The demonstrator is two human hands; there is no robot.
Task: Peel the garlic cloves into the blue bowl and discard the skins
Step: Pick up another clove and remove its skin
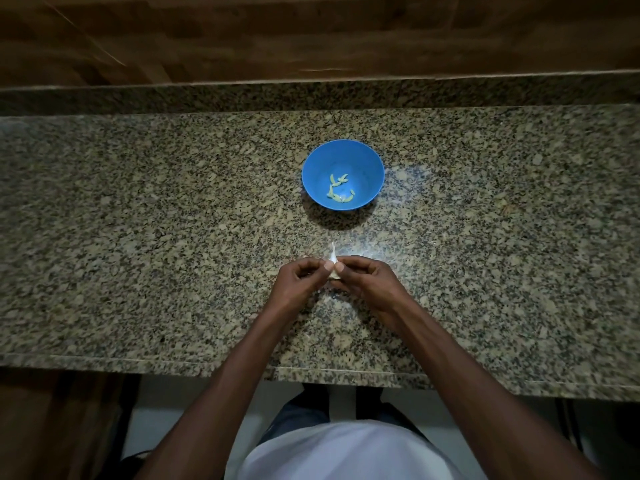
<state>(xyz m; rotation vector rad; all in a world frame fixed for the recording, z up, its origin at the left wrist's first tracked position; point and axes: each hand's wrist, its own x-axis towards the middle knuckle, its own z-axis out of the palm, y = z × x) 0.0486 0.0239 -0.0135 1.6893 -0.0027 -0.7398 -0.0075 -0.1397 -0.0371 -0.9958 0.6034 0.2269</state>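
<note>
A blue bowl (343, 157) stands on the granite counter (138, 220), holding several pale peeled garlic cloves (337, 190). Nearer to me, my left hand (301, 280) and my right hand (367, 280) meet over the counter. Both pinch a small white garlic piece (333, 258) between thumbs and fingertips. A thin papery tip of it sticks up above my fingers. Most of the garlic is hidden by my fingers.
The counter's near edge (207, 363) runs across below my forearms. A low granite ledge and a wooden wall (311, 36) rise behind the bowl. Tiny white skin flecks (330, 296) lie on the counter under my hands.
</note>
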